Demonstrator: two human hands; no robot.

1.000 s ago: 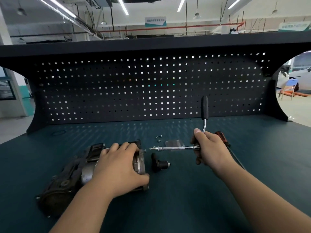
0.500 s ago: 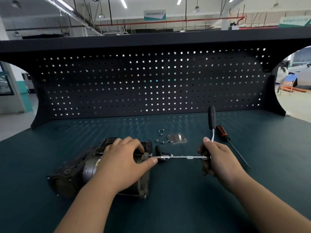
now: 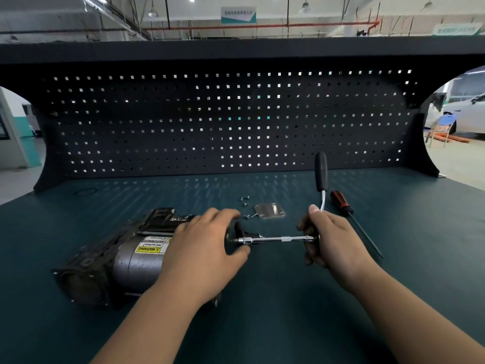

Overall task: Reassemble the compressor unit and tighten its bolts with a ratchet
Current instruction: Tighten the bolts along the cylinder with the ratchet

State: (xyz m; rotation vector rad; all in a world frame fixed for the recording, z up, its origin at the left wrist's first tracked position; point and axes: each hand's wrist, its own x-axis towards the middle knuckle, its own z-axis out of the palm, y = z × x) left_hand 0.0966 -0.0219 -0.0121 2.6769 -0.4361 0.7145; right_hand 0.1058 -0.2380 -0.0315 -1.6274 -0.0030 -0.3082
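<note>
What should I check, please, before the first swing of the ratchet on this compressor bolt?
1. Left hand steadying the compressor: ok, it rests over the end nearest the tool.
2. Right hand gripping the ratchet at its head: ok, handle stands upright.
3. Extension bar lined up with the compressor's end face: ok, it runs level toward it.
4. Socket seated on the bolt: cannot tell, the left hand's fingers hide the tip.
5. Swing path free: ok toward the pegboard; the screwdriver lies close on the right.
6. Loose screws and cover plate fitted: not ok, they lie on the bench.
</note>
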